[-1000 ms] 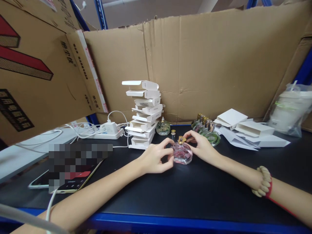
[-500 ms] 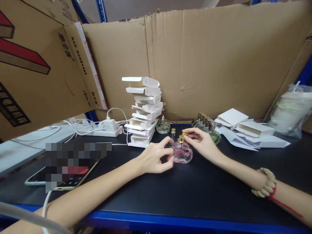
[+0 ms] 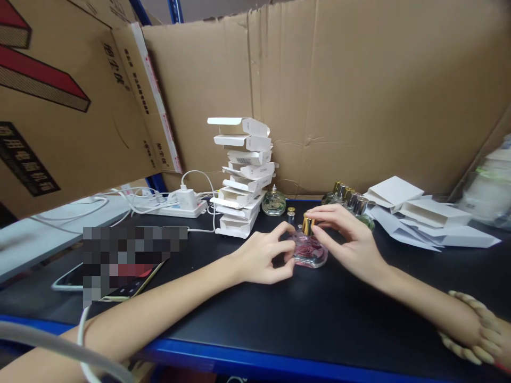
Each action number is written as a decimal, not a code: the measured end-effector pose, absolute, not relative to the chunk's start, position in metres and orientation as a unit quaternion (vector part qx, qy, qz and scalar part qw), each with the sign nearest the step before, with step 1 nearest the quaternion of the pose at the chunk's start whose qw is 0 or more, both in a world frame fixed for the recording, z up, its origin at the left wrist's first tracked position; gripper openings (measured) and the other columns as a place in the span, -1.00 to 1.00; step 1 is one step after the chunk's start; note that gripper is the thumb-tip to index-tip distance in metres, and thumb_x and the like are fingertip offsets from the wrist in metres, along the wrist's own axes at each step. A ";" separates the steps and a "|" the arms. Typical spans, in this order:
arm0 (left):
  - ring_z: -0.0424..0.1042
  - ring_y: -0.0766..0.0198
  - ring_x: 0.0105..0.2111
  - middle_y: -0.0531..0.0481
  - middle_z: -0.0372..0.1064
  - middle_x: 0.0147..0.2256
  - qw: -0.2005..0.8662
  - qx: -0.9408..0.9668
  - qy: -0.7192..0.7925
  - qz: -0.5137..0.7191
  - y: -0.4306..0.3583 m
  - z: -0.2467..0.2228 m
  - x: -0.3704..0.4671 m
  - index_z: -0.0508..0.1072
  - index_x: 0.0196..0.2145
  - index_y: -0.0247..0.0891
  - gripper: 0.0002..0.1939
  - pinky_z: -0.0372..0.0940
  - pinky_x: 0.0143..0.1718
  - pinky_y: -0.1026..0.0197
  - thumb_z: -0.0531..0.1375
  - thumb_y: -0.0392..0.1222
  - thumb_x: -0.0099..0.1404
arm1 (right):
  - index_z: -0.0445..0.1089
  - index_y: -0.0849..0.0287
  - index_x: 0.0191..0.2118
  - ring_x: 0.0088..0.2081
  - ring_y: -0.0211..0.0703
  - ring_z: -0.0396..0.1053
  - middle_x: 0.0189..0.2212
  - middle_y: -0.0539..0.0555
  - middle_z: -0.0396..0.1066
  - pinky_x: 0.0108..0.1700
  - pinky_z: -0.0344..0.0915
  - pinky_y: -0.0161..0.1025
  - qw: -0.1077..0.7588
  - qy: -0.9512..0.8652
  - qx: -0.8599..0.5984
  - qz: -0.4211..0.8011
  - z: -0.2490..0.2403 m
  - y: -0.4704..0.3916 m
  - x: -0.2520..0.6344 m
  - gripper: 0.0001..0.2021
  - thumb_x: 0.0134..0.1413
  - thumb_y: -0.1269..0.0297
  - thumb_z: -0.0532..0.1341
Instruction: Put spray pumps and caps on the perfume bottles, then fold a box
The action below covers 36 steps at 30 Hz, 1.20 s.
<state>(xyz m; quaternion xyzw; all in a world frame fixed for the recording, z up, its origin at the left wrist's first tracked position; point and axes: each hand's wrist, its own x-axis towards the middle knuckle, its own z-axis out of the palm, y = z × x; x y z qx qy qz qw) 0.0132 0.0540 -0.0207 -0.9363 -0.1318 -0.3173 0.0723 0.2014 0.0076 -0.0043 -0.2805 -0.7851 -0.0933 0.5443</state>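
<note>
A clear glass perfume bottle (image 3: 309, 254) with pink contents stands upright on the black table. Fingers of my left hand (image 3: 263, 258) close against its left side. Above the bottle's neck, my right hand (image 3: 347, 234) pinches a shiny gold cap (image 3: 307, 225) between thumb and fingers. Whether the cap is fully seated on the neck I cannot tell. Just behind the bottle are a small dark cap with a gold top (image 3: 291, 215) and, farther back, a greenish perfume bottle (image 3: 274, 202) without a cap.
White open cartons (image 3: 244, 198) are stacked left of centre. Flattened white boxes (image 3: 435, 215) lie to the right, beside several gold- and silver-capped bottles (image 3: 351, 198). A phone (image 3: 131, 282), cables and a power strip (image 3: 175, 210) occupy the left. Cardboard (image 3: 319, 106) walls the back.
My right hand has brought the gold cap from just behind the bottle's neck to over it. My left hand stays at the bottle's side. The whole view has shifted slightly.
</note>
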 end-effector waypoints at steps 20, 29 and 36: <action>0.15 0.52 -0.62 -0.10 0.19 -0.14 0.048 -0.945 -0.121 -0.301 0.055 -0.020 0.013 0.29 -0.52 -0.31 -0.83 0.14 -0.58 0.35 -0.01 -0.22 0.15 | 0.11 0.12 -0.22 -0.36 -0.22 0.42 -0.32 0.05 0.36 -0.39 0.41 -0.29 0.489 -0.797 -0.345 0.083 -0.017 0.014 0.202 -0.66 -0.11 0.23 0.25; 0.24 0.42 -0.54 -0.14 0.12 -0.01 0.094 -0.963 -0.077 -0.239 0.049 -0.019 0.015 0.28 -0.22 -0.23 -0.74 0.20 -0.57 0.34 -0.01 -0.21 0.09 | 0.14 0.17 -0.41 -0.43 -0.34 0.31 -0.29 0.06 0.30 -0.52 0.23 -0.43 0.464 -0.808 -0.338 -0.133 -0.001 0.000 0.209 -0.91 -0.10 0.44 0.10; 0.12 0.55 -0.68 -0.11 0.21 -0.02 0.149 -0.953 -0.104 -0.241 0.048 -0.016 0.018 0.27 -0.14 -0.20 -0.72 0.18 -0.60 0.40 -0.06 -0.26 0.19 | 0.22 0.19 -0.53 -0.34 -0.29 0.31 -0.31 0.08 0.36 -0.44 0.20 -0.41 0.419 -0.822 -0.290 -0.254 0.006 0.009 0.221 -0.81 -0.17 0.61 -0.01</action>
